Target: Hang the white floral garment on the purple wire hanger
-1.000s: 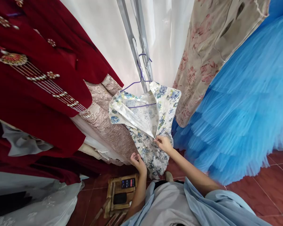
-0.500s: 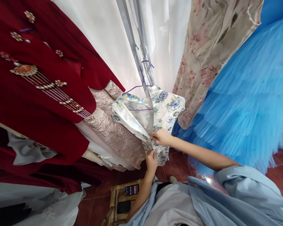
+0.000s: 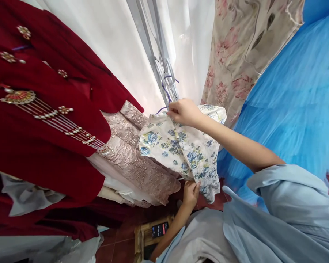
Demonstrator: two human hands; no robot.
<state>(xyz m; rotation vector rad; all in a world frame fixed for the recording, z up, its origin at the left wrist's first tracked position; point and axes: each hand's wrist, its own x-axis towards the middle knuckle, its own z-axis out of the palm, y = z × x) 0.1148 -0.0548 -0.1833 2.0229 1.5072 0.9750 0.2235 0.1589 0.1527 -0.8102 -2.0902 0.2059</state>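
A short white blouse with blue flowers (image 3: 164, 140) hangs on a purple hanger (image 3: 162, 109), which hooks onto a grey metal rack (image 3: 160, 60). With fingers closed, my right hand (image 3: 185, 112) grips the blouse's front edge up near the neckline, just below the hanger's hook. Lower down, my left hand (image 3: 191, 193) pinches the bottom hem of the blouse. The two front edges lie together down the middle, one over the other. Most of the hanger is hidden behind the cloth and my right hand.
To the left hang a red velvet garment with beaded ornaments (image 3: 60, 146) and a pink brocade garment (image 3: 134, 160). A beige floral dress (image 3: 230, 54) and a blue tulle gown (image 3: 287, 98) hang at right. Below, a phone (image 3: 160, 229) lies on a wooden stool (image 3: 139, 239).
My right hand has risen from the lower front edge to the neckline. The blouse's front, open before, is now drawn together. My left hand stays at the hem, slightly further right and lower.
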